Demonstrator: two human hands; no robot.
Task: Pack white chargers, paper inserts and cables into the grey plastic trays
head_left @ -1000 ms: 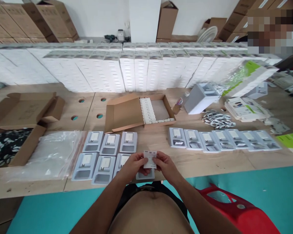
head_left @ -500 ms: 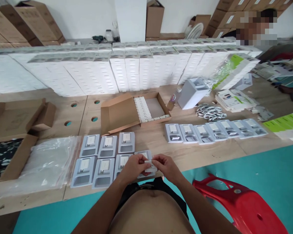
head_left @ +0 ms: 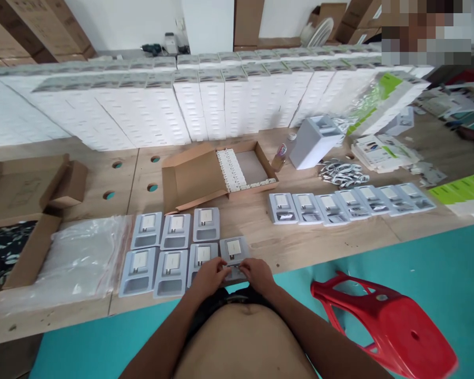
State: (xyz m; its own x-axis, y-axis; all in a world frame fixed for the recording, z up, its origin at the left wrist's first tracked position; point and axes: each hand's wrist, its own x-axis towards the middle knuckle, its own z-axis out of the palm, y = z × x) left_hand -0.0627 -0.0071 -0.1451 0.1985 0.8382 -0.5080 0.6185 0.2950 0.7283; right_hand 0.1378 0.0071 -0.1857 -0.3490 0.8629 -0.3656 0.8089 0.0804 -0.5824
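Observation:
Both of my hands are over the near half of a grey plastic tray [head_left: 242, 243] at the table's front edge. A white plug adapter [head_left: 234, 248] with two prongs lies in the tray's far part. My left hand [head_left: 210, 273] is closed in a pinch at the left side of the lower compartment, and my right hand [head_left: 259, 272] pinches at its right side. Something thin and small shows between the fingertips, too hidden to name. To the left stand several like trays [head_left: 171, 289], each with an adapter and a bare lower compartment.
An open carton [head_left: 193, 179] with white adapters lies behind the trays. Filled trays [head_left: 283, 217] form a row at right, below bundled cables [head_left: 342, 173]. A bottle [head_left: 278, 158], stacked white boxes [head_left: 211, 110], plastic bags [head_left: 82, 258] and a red stool [head_left: 403, 326] surround me. A person is far right.
The small white piece held up between my fingers has gone down to the tray's lower compartment, and my hands have lowered with it. The adapter in that tray now shows fully.

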